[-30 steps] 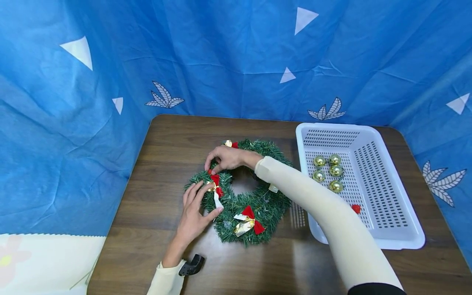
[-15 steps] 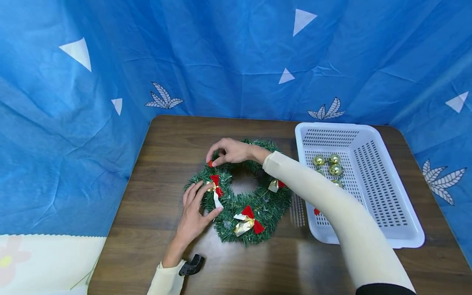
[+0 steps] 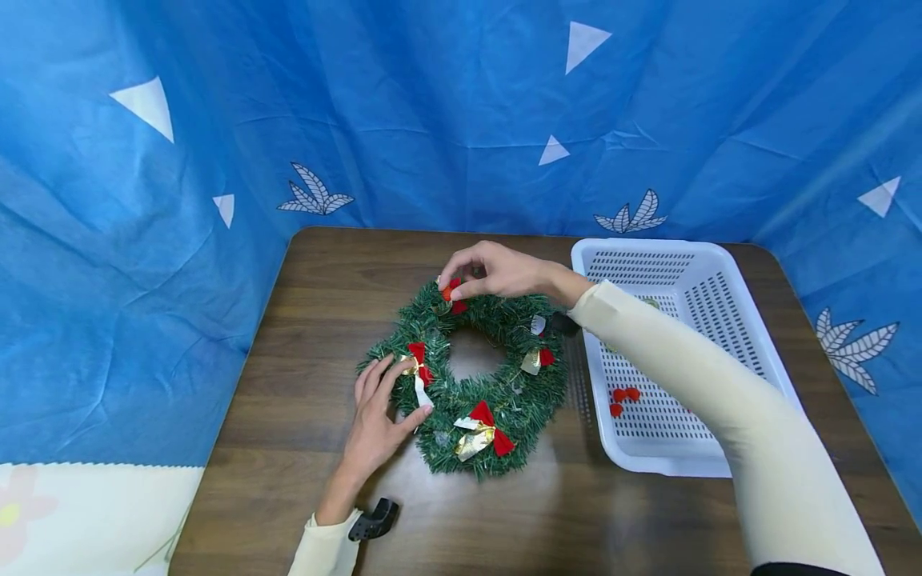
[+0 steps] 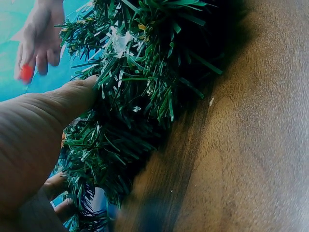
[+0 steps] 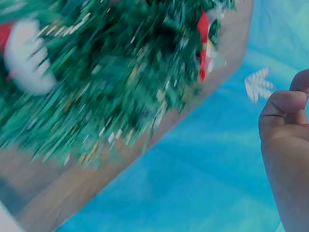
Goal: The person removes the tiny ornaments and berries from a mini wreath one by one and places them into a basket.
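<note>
A green Christmas wreath lies on the table, with several red and gold bows around it. My left hand holds its left side by the left bow; the thumb presses into the outer needles, and fingertips show on the far side of that strand. Over the wreath's top edge, my right hand pinches a small round red ornament between thumb and fingertips, overlapping the top bow. In the left wrist view the red piece stands out beyond the fingertips.
A white perforated basket stands to the right, with small red ornaments inside. The right sleeve crosses over it and covers most of the gold balls. A blue curtain hangs behind the table.
My right hand has moved right and away from me along the wreath, from beside the left bow to the top bow, carrying the red ornament. The left hand has stayed in place.
</note>
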The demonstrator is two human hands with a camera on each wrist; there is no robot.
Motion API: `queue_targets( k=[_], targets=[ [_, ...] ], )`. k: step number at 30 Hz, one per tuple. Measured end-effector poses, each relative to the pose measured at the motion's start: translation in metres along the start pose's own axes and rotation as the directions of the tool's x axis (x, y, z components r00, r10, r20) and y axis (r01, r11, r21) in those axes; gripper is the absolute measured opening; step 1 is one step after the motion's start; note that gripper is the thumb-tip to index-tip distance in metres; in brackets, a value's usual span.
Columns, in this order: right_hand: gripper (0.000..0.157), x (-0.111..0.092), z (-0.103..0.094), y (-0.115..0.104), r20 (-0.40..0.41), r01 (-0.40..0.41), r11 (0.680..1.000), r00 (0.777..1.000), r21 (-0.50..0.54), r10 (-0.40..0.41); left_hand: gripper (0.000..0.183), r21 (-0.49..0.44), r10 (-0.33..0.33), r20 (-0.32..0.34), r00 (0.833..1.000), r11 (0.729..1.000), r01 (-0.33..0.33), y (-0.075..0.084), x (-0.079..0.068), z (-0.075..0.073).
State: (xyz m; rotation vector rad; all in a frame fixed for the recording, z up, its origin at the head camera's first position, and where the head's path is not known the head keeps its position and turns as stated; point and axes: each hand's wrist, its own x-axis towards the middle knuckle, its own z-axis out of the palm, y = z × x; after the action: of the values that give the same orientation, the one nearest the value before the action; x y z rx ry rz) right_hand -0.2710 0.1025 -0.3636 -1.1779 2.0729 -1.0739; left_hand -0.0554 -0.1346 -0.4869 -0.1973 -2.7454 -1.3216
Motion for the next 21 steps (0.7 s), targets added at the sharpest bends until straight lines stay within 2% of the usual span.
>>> queue_targets(
  k=[7,12,17,21],
  targets=[
    [0.018,-0.050,-0.027,0.004,-0.086,-0.054,0.999,0.995,0.000,0.054,0.073,-0.007,0.004,-0.005,1.000,1.000,-0.004,-0.001,-0.001,0.000],
    [0.019,-0.092,-0.038,0.011,-0.142,-0.128,0.992,0.982,0.010,0.128,0.072,-0.012,-0.003,0.000,1.000,1.000,0.003,-0.002,-0.001,0.001],
    [0.019,-0.133,-0.044,0.018,-0.215,-0.229,0.973,0.949,0.021,0.228,0.073,-0.009,-0.003,-0.011,1.000,1.000,0.002,-0.003,-0.002,0.000],
    [0.018,-0.165,-0.045,0.024,-0.262,-0.313,0.950,0.915,0.011,0.305,0.073,-0.006,-0.001,-0.007,1.000,1.000,0.001,-0.004,-0.002,0.001]
  ],
)
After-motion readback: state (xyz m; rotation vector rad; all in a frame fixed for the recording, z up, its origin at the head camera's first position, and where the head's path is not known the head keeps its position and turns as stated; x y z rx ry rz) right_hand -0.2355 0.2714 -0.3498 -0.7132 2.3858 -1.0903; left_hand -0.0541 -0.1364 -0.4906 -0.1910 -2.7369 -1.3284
